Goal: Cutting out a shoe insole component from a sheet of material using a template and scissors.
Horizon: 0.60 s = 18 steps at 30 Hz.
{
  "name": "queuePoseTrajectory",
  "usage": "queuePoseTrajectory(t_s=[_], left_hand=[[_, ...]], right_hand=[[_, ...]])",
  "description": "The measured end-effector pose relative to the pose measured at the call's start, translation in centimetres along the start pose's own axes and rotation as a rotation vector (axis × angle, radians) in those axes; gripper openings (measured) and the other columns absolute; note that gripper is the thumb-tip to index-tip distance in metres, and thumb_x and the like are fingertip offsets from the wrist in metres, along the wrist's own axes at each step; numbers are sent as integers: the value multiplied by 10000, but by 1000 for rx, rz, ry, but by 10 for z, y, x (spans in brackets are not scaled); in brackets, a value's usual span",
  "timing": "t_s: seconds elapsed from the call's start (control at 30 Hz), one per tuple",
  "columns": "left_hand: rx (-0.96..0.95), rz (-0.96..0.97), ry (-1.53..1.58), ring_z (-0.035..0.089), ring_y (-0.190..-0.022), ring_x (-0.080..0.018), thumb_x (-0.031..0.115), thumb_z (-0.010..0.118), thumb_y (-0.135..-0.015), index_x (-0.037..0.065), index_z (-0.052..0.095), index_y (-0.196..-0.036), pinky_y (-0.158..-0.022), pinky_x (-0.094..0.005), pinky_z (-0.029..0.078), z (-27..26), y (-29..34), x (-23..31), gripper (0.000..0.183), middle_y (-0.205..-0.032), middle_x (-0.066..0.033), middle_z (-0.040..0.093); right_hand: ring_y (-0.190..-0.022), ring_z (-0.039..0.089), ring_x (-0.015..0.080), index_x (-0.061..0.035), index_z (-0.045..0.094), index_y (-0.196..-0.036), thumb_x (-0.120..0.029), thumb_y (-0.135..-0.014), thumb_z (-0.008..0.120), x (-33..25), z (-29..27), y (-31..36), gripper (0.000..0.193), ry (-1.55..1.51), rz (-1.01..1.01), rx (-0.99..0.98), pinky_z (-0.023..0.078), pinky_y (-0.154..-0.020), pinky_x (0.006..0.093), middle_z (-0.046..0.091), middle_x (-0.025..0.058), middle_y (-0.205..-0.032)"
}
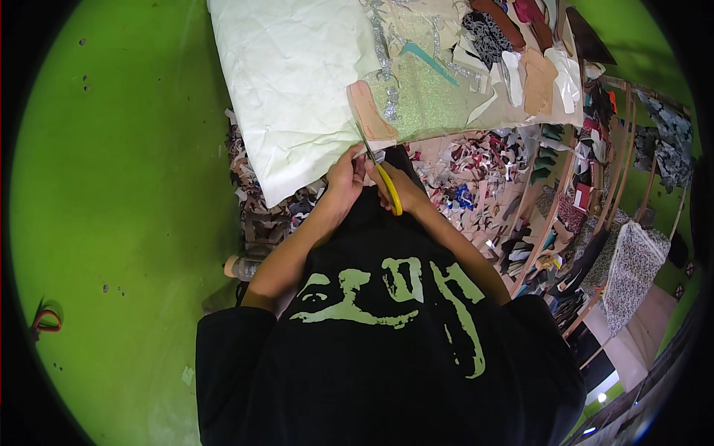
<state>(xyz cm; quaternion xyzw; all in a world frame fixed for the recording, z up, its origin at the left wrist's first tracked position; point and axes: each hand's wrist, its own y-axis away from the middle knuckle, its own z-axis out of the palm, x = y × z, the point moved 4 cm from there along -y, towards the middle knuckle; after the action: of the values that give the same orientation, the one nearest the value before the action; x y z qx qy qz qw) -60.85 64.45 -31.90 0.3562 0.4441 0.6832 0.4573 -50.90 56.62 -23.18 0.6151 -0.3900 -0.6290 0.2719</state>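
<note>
My right hand [396, 184] is closed round the yellow handles of a pair of scissors [388, 189]. Their metal blades point away from me, over the near edge of a white sheet of material [297, 97]. Close to the blade tips lies a tan, sole-shaped pattern piece [370, 111] with a reddish edge. My left hand [345, 177] pinches the near edge of the white sheet, right beside the blades. A small pale scrap [380, 157] shows between the two hands. What lies under my left fingertips is partly hidden.
Offcuts, silver strips and a teal strip [430, 62] cover the table's right part [424, 100]. Scraps heap on the floor [465, 175] below. Wooden racks [547, 230] with hung material stand at right; a green wall [134, 186] rises at left.
</note>
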Motion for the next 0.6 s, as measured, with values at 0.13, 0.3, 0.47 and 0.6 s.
queuePoseTrajectory(t_s=[0.13,0.3,0.47,0.6], left_hand=[[-2,7,-31,533,-540,-118,82,710,-877,18,576,-863,-468,-213,475,0,-5,1,149,-712,-32,575],[2,4,-46,542,-559,-128,72,701,-878,22,574,-861,-504,-216,494,1,0,2,138,-715,-36,575],[-94,31,-57,579,-646,-94,66,695,-883,51,604,-864,-607,-203,508,1,-1,1,94,-752,-13,608],[-117,29,-55,588,-664,-79,54,691,-885,54,619,-871,-603,-188,496,-5,-5,2,73,-775,-7,628]], right_hand=[[-491,577,161,-7,534,-992,-714,-926,436,2,-1,-2,717,20,30,-4,474,-455,287,526,66,-622],[-481,568,150,-3,532,-984,-717,-920,446,1,0,-2,722,38,-3,19,466,-441,282,521,62,-620],[-486,563,140,0,532,-980,-722,-914,451,-9,-1,-13,730,-98,10,-21,464,-438,267,513,47,-621],[-488,557,136,-1,527,-994,-725,-915,441,-5,-1,-17,734,-65,-21,0,471,-442,270,511,44,-628]])
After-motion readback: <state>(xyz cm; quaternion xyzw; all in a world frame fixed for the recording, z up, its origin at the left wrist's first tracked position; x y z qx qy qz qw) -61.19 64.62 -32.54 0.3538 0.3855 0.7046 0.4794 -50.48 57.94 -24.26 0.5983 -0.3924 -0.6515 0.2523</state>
